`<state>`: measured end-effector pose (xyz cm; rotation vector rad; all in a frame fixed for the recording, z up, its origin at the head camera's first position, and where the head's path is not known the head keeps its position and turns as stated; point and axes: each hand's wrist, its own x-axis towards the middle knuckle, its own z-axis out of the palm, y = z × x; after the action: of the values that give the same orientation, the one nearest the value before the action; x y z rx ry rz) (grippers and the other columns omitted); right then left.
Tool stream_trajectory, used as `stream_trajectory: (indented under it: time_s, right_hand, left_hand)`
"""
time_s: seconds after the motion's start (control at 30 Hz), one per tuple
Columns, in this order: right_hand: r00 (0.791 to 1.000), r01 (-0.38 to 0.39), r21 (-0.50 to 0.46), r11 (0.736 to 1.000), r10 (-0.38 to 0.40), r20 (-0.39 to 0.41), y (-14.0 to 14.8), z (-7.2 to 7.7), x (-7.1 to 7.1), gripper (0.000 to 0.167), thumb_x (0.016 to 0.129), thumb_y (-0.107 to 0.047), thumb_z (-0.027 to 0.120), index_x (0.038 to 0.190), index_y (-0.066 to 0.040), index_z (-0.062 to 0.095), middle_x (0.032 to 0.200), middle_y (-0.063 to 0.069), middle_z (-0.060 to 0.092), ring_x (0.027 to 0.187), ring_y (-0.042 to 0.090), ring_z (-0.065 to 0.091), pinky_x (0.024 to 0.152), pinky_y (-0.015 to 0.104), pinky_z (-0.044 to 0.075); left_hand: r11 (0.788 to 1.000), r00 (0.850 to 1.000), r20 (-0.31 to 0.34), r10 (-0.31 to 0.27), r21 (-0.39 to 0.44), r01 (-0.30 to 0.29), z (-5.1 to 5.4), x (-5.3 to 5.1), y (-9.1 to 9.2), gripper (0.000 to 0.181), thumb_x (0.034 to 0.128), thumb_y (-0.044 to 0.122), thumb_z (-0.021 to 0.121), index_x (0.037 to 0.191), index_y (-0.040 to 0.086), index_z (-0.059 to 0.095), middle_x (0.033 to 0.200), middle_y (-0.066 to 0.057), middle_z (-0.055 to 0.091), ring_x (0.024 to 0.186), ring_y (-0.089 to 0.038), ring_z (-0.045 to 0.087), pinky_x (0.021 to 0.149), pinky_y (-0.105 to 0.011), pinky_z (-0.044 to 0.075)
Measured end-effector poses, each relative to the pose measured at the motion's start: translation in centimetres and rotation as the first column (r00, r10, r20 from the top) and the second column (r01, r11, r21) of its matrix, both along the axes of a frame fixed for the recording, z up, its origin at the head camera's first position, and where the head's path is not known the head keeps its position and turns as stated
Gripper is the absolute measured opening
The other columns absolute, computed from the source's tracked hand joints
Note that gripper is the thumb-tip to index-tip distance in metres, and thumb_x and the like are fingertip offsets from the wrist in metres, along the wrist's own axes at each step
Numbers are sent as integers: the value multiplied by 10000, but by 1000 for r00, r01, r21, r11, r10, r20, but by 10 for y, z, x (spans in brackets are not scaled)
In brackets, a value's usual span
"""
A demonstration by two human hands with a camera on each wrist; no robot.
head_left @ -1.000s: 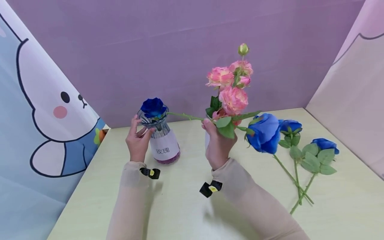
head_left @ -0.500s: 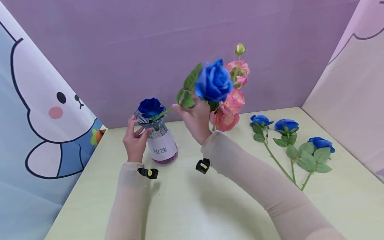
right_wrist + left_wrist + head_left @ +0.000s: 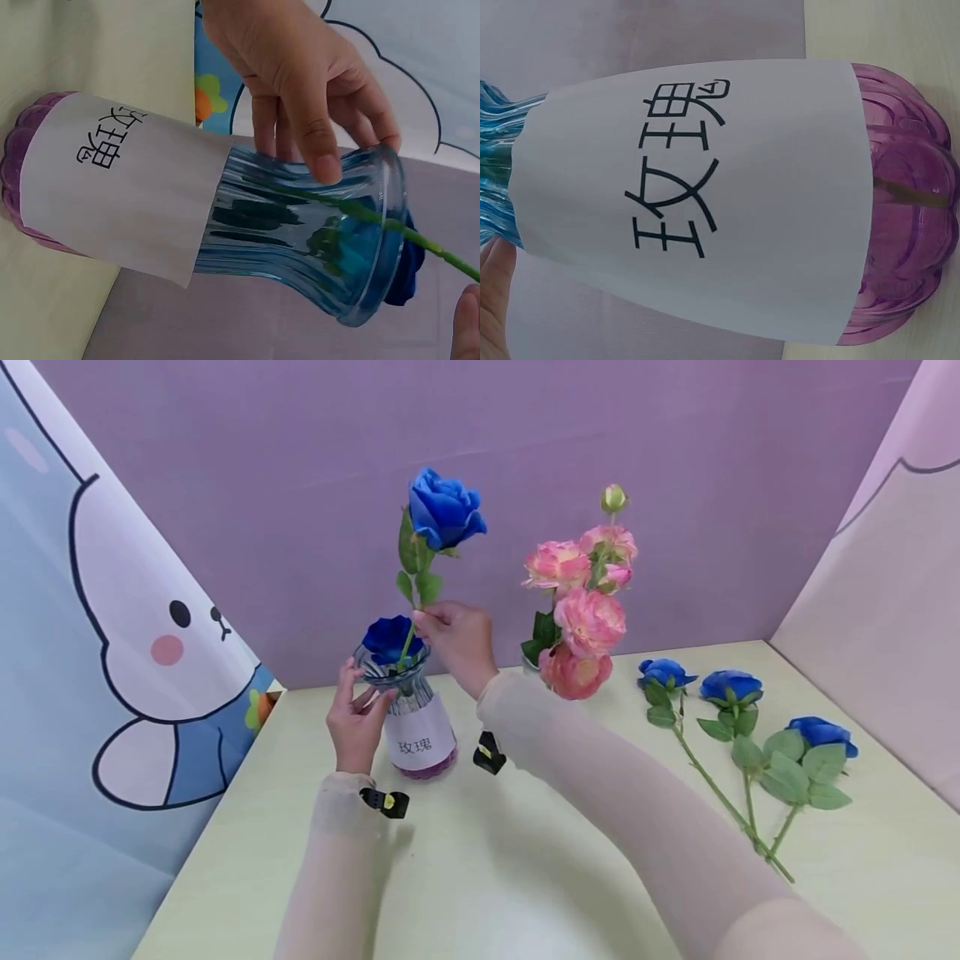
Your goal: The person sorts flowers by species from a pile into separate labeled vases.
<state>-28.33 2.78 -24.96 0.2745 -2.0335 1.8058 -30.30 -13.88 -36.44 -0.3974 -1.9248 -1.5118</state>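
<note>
Blue rose [image 3: 444, 510] — its stem [image 3: 442, 251] pinched between thumb and fingers of the right hand [image 3: 461, 639], bloom above the grip, lower stem below it. Held there, likely, because a hold between the leaves and the glass leaves the lower end free and easy to aim. In the right-wrist view that lower end slants over the rim [image 3: 394, 176] and down inside the neck of the ribbed glass vase [image 3: 408, 693]; the grip itself sits outside, just above the mouth. Left hand [image 3: 356, 727] curled round the vase's neck from the left, thumb on the near side, other fingers beyond; probably a steadying hold, since narrow glass could shift if a stem knocked it. A darker blue rose [image 3: 390, 639] stands in the same mouth, its head resting low near the rim, beside the slanting stem. Below the hands, a white paper label [image 3: 422, 735] wraps the vase and reads 玫瑰, "rose"; purple scalloped base [image 3: 427, 770] on the pale table [image 3: 465, 893]. Farther right, pink flowers [image 3: 588, 618] rise from a container mostly hidden by blooms and sleeve. Beyond them, three loose blue roses [image 3: 731, 685] lie flat, heads away, stems converging toward the person — perhaps so laid for easy picking by the right hand.
</note>
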Motion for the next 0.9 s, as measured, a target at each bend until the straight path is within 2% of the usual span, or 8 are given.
stream_trajectory:
  time_s: [0.13, 0.23, 0.33, 0.43, 0.5, 0.63, 0.77, 0.9]
  right_hand:
    - [997, -70, -24, 997, 71, 41, -4, -2, -6, 254, 945, -177, 623, 1038, 46, 698, 898, 155, 713, 799, 231, 696, 716, 246, 580]
    - [994, -92, -15, 996, 93, 54, -6, -4, -9, 260, 944, -195, 625, 1048, 31, 703, 898, 143, 716, 780, 216, 696, 711, 271, 586]
    - [996, -59, 36, 998, 56, 66, -11, -6, -11, 252, 921, -215, 661, 1026, 5, 726, 910, 113, 725, 784, 189, 689, 708, 263, 580]
    - [995, 0, 134, 991, -13, 96, -15, -8, -11, 240, 897, -232, 694, 984, -15, 747, 926, 83, 726, 811, 174, 674, 708, 252, 566]
    - [991, 37, 221, 975, -64, 118, -17, -10, -11, 228, 887, -242, 707, 957, -31, 758, 954, 54, 717, 857, 157, 653, 729, 249, 550]
    - [979, 63, 354, 933, -127, 159, -18, -15, -11, 212, 877, -272, 716, 921, -72, 771, 955, 13, 699, 880, 147, 623, 742, 282, 534]
    - [975, 49, 401, 915, -131, 181, -19, -16, -11, 226, 869, -306, 721, 897, -88, 770, 886, -3, 726, 813, 139, 651, 703, 279, 538]
    - [976, 16, 432, 902, -107, 188, -19, -15, -11, 209, 877, -279, 716, 898, -77, 762, 860, 4, 731, 797, 143, 654, 684, 261, 524]
  left_hand:
    - [1000, 1000, -8, -23, 10, 23, 1, 0, 1, 418, 830, 9, 715, 1194, -68, 525, 1471, -146, 408, 1064, -408, 606, 834, -200, 524]
    - [999, 999, 3, -41, 25, 41, 1, 1, 2, 422, 830, 12, 716, 1193, -82, 524, 1476, -146, 400, 1075, -409, 600, 840, -201, 522]
    - [999, 999, 5, -32, 36, 31, 2, 1, 1, 417, 823, -11, 718, 1185, -85, 526, 1476, -139, 402, 1074, -410, 600, 836, -183, 518]
    - [999, 1000, -4, -20, 39, 20, 3, 2, 0, 410, 818, -34, 716, 1179, -86, 528, 1471, -142, 407, 1068, -416, 601, 832, -171, 517]
    - [999, 1000, -11, -24, 41, 24, 3, 2, -1, 406, 818, -44, 713, 1176, -91, 526, 1468, -152, 408, 1065, -424, 600, 831, -173, 519]
    - [999, 999, -26, -34, 35, 35, 2, 2, -1, 401, 819, -40, 713, 1168, -97, 526, 1462, -182, 405, 1054, -434, 601, 826, -177, 523]
    - [999, 999, -46, -27, 26, 28, 3, 2, -1, 400, 819, -36, 715, 1166, -99, 527, 1455, -191, 411, 1045, -435, 606, 825, -181, 525]
    - [999, 999, -30, -30, 28, 31, 4, 2, -1, 413, 822, -21, 717, 1181, -92, 527, 1463, -169, 409, 1054, -423, 606, 829, -182, 522]
